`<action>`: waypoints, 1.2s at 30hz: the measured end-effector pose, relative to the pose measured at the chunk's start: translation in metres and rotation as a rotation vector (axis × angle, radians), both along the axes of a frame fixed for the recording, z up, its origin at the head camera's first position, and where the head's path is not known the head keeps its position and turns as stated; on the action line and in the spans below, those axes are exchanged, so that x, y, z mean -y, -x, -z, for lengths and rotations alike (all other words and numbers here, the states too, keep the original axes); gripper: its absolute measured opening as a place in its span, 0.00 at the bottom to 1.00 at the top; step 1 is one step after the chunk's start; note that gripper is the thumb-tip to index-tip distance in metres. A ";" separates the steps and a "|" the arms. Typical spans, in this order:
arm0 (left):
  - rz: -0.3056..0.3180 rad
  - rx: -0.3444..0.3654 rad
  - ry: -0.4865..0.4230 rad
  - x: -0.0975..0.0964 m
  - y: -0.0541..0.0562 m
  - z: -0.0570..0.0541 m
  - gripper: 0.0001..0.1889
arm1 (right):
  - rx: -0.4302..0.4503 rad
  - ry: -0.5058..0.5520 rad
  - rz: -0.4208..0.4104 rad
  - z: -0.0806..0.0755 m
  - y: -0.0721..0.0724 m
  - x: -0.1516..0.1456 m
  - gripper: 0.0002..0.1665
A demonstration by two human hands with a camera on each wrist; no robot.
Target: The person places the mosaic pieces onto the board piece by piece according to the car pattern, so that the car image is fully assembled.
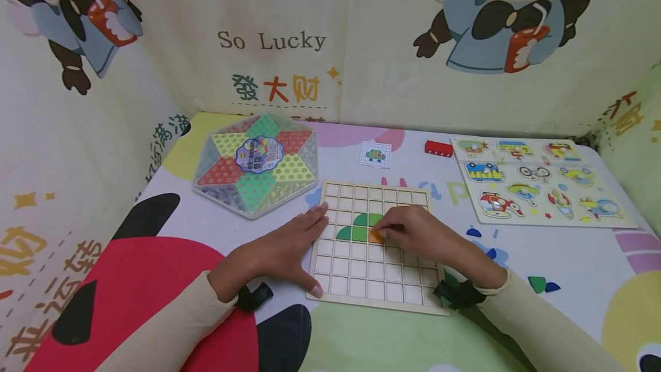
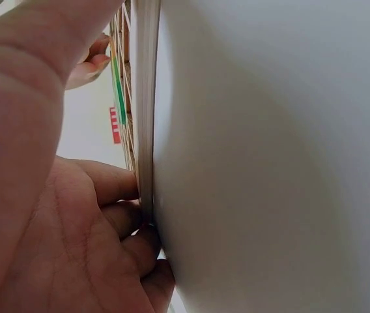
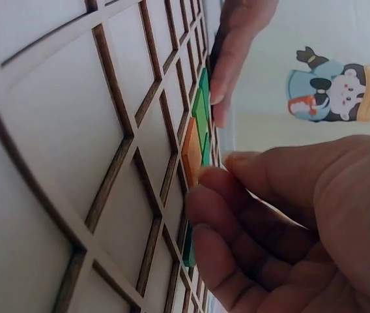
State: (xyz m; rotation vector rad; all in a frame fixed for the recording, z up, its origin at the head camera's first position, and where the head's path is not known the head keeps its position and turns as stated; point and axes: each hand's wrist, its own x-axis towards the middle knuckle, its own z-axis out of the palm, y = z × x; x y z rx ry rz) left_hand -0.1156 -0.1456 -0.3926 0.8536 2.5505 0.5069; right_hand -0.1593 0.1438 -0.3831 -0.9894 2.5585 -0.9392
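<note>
A wooden grid board (image 1: 408, 294) lies on the table with several green tiles (image 1: 360, 234) and one orange tile (image 1: 376, 236) in its middle cells. My right hand (image 1: 420, 231) has thumb and forefinger at the orange tile, its other fingers curled; in the right wrist view the orange tile (image 3: 190, 147) sits low among the grid bars beside the fingertips. Along the board's left side spreads my left hand (image 1: 286, 245), fingers at the upper edge and thumb at the lower left corner. The left wrist view shows those fingertips against the board's side (image 2: 146, 117).
Behind the board lie a patterned card (image 1: 375, 154) and a red block (image 1: 438, 148). A Chinese checkers box (image 1: 255, 165) stands back left; a picture puzzle board (image 1: 547, 182) is back right. Loose blue pieces (image 1: 473, 232) and a green piece (image 1: 537, 284) lie to the right.
</note>
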 end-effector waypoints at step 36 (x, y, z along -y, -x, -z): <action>0.013 0.016 -0.038 0.003 0.002 0.000 0.67 | 0.141 0.093 0.040 -0.012 -0.010 -0.052 0.10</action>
